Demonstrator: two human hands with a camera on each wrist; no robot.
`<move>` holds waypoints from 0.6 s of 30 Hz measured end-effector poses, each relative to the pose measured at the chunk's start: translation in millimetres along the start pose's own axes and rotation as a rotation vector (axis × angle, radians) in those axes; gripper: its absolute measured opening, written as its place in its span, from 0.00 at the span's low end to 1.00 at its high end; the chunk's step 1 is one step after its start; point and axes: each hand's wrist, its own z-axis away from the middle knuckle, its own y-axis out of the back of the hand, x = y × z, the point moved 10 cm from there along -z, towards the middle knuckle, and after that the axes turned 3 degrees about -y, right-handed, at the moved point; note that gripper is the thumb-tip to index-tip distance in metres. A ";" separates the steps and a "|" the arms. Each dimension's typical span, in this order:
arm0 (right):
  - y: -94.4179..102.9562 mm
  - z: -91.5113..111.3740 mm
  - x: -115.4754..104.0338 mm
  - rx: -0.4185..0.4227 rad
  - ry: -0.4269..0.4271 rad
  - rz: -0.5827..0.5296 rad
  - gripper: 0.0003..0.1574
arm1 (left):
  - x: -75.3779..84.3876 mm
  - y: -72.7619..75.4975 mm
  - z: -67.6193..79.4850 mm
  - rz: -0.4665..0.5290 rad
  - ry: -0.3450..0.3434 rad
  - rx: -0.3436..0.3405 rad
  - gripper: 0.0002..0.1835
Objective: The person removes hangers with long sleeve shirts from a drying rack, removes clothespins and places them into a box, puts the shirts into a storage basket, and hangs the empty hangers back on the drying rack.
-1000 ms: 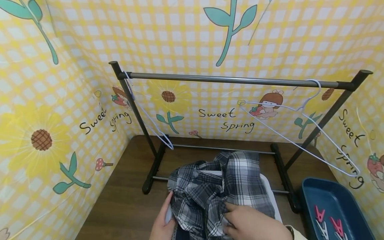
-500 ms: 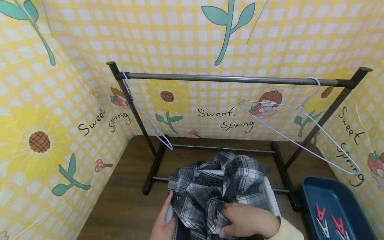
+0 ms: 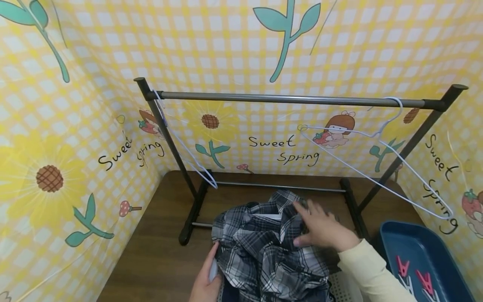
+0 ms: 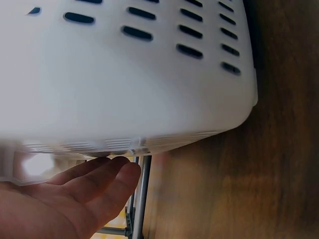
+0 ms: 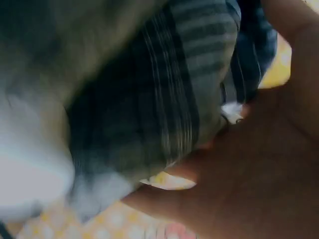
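Note:
A crumpled grey, black and white plaid shirt (image 3: 260, 247) lies heaped in a white perforated basket (image 4: 124, 84). My left hand (image 3: 206, 279) holds the basket at its left rim, one finger stretched along the edge beside the shirt. In the left wrist view, its fingers (image 4: 107, 186) lie along the basket's outside. My right hand (image 3: 320, 226) is over the shirt's upper right part, fingers spread and thumb apart. Blurred plaid cloth fills much of the right wrist view, close to the right palm (image 5: 249, 164). Dark cloth (image 3: 228, 291) shows below the shirt at the left.
Behind the basket stands a dark metal rack (image 3: 294, 99). A white wire hanger (image 3: 377, 134) hangs at its right, another hanger (image 3: 188, 151) at its left. A blue tray (image 3: 415, 239) with pink and white clothespins (image 3: 424, 283) is at the right on the wooden table (image 3: 143, 247).
The shirt's right panel has been pulled in toward the front, uncovering the basket's right side. My right hand has let go of the cloth and moved up and away. The left hand stays put.

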 end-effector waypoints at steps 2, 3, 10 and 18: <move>-17.8 4.6 -9.6 -0.105 0.020 0.007 0.64 | -0.5 1.4 -0.6 -0.008 0.001 0.006 0.43; -26.5 8.9 -16.9 -0.163 0.031 0.007 0.63 | -0.7 2.0 -0.9 -0.009 0.006 0.008 0.43; -99.9 19.0 -23.1 -0.427 0.068 0.021 0.65 | -4.3 8.9 1.6 -0.053 0.090 0.076 0.43; -151.5 -5.4 10.4 -0.531 0.092 -0.021 0.69 | -1.5 4.2 2.7 -0.031 0.057 0.059 0.43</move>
